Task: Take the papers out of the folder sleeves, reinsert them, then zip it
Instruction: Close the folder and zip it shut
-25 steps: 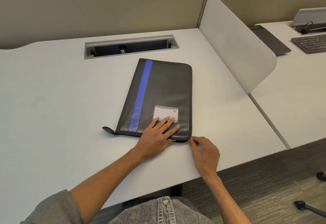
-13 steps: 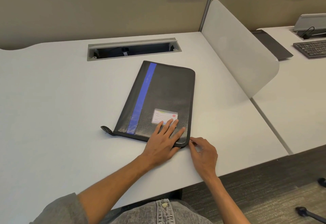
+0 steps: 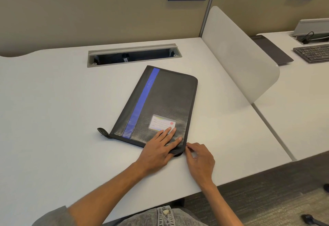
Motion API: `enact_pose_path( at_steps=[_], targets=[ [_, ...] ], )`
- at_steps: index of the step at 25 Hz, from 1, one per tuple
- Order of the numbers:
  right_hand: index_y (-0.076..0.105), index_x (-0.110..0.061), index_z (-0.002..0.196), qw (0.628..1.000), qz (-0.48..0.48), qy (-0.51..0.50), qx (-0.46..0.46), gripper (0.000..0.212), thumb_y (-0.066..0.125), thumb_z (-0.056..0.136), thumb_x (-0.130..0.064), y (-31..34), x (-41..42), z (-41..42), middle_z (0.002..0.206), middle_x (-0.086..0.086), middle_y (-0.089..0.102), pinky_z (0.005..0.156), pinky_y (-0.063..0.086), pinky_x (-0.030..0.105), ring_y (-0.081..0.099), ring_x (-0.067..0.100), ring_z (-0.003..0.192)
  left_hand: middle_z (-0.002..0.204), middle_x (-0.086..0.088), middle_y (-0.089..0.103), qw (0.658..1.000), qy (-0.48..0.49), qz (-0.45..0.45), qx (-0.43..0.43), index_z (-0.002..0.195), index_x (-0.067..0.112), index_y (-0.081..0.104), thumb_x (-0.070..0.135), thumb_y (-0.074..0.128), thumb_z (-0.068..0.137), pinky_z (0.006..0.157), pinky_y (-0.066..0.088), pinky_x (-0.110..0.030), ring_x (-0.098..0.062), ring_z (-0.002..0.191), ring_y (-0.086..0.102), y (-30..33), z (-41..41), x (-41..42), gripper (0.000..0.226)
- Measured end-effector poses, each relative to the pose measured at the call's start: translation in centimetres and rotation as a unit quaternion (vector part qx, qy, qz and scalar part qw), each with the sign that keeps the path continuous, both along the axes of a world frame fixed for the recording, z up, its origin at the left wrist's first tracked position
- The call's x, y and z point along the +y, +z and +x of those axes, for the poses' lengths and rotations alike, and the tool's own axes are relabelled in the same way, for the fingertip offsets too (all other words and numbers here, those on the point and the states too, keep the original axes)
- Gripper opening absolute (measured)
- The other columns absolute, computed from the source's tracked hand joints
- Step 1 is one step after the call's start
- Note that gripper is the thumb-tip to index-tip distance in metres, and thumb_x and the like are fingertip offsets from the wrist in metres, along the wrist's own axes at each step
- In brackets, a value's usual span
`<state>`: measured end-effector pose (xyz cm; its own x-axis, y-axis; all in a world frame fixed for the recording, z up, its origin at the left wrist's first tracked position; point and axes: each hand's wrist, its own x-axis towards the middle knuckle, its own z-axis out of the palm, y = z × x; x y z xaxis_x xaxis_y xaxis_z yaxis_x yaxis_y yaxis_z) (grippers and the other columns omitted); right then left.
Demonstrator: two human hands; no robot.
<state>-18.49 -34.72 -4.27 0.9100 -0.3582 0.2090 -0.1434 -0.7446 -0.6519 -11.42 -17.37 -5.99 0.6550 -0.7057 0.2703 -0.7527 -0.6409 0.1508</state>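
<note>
- Folder [image 3: 160, 104]: black zip case with a blue stripe and a label card [image 3: 162, 124], lying closed on the desk [image 3: 53, 110]; placement unchanged over the last second.
- Left hand [image 3: 160, 148]: I keep it flat on the near right corner, fingers straight, pressing down; it has crept slightly toward that corner.
- Right hand [image 3: 200, 158]: still at the corner, fingertips pinching what I judge to be the zip pull; the pull itself is hidden.
- Status: I cannot tell whether the zip is fully shut.

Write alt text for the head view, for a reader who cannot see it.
A closed black folder with a blue stripe lies on a white desk. The left hand presses flat on its near corner while the right hand pinches at the zipper there.
</note>
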Motion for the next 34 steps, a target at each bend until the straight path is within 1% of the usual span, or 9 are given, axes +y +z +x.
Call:
enact_pose_path(
  at_steps=[3,8,11,13,16,19,22,27,34],
  targets=[
    [0.077,-0.022,0.092,1.000,0.003,0.000,0.005,0.013,0.076,0.082,-0.014,-0.1,-0.1,0.1,0.083,-0.014,0.070,0.063,0.048,0.025,0.063,0.009,0.078,0.153,-0.011,0.037,1.000,0.004,-0.009,0.009,0.144,0.021,0.047,0.033,0.044,0.091,0.116,0.020,-0.037,-0.029,0.141,0.036,0.1,0.0,0.0,0.054],
    [0.078,-0.024,0.093,1.000,0.024,0.018,0.007,0.013,0.076,0.083,-0.017,-0.2,-0.5,-0.2,0.084,-0.017,0.070,0.066,0.042,0.015,0.061,0.005,0.080,0.153,-0.010,0.037,1.000,0.013,-0.013,0.009,0.145,0.021,0.045,0.037,0.044,0.092,0.115,0.027,-0.038,-0.027,0.141,0.036,0.4,-0.4,-0.1,0.055],
    [0.078,-0.025,0.094,0.999,0.035,0.038,-0.001,0.012,0.074,0.084,-0.021,-0.2,-0.9,-0.3,0.086,-0.019,0.070,0.068,0.047,0.020,0.062,0.005,0.081,0.151,-0.009,0.041,0.999,0.040,-0.026,-0.005,0.141,0.019,0.051,0.049,0.045,0.095,0.112,0.035,-0.041,-0.025,0.139,0.039,0.4,-0.7,-0.5,0.055],
    [0.078,-0.026,0.092,0.997,0.036,0.060,-0.010,0.011,0.073,0.082,-0.025,-0.4,-0.9,-0.4,0.084,-0.025,0.065,0.067,0.050,0.022,0.062,0.002,0.080,0.148,-0.007,0.046,0.997,0.070,-0.043,-0.009,0.137,0.016,0.055,0.060,0.050,0.092,0.111,0.034,-0.038,-0.021,0.137,0.043,0.5,-0.9,-0.6,0.064],
    [0.078,-0.027,0.090,0.997,0.019,0.071,-0.009,0.012,0.078,0.080,-0.021,-0.5,-0.9,-0.4,0.084,-0.027,0.063,0.066,0.051,0.022,0.062,0.002,0.079,0.147,-0.004,0.048,0.994,0.089,-0.061,-0.013,0.136,0.015,0.056,0.065,0.055,0.087,0.113,0.031,-0.034,-0.017,0.136,0.043,0.8,-1.1,-0.7,0.070],
    [0.078,-0.027,0.090,0.998,0.029,0.057,-0.003,0.011,0.077,0.081,-0.022,-0.6,-0.9,-0.4,0.085,-0.020,0.069,0.068,0.050,0.021,0.063,0.002,0.079,0.149,-0.003,0.045,0.993,0.092,-0.074,-0.005,0.138,0.016,0.054,0.066,0.056,0.084,0.114,0.030,-0.035,-0.016,0.138,0.040,0.9,-1.2,-0.7,0.073],
    [0.078,-0.024,0.091,0.997,0.055,0.048,-0.014,0.014,0.079,0.080,-0.016,-0.7,-0.7,0.2,0.085,-0.016,0.073,0.070,0.054,0.027,0.066,0.002,0.077,0.149,-0.005,0.045,0.994,0.085,-0.062,-0.013,0.138,0.014,0.054,0.060,0.054,0.087,0.112,0.033,-0.036,-0.018,0.138,0.042,0.7,-1.3,-0.8,0.069],
    [0.077,-0.029,0.091,0.993,0.118,-0.016,0.008,0.012,0.076,0.084,-0.020,-0.3,-0.3,1.6,0.079,-0.024,0.070,0.070,0.055,0.027,0.065,-0.003,0.077,0.147,-0.007,0.048,0.995,0.086,-0.050,-0.020,0.137,0.013,0.056,0.056,0.055,0.084,0.110,0.037,-0.038,-0.019,0.136,0.044,0.6,-1.4,-0.9,0.068],
    [0.078,-0.026,0.094,0.995,0.086,0.045,0.007,0.011,0.076,0.084,-0.022,-0.9,-0.9,1.2,0.087,-0.019,0.073,0.073,0.056,0.030,0.067,-0.001,0.081,0.147,-0.006,0.047,0.995,0.089,-0.052,-0.010,0.137,0.013,0.055,0.057,0.054,0.087,0.112,0.031,-0.036,-0.018,0.137,0.043,0.8,-1.4,-0.8,0.067]
  ],
)
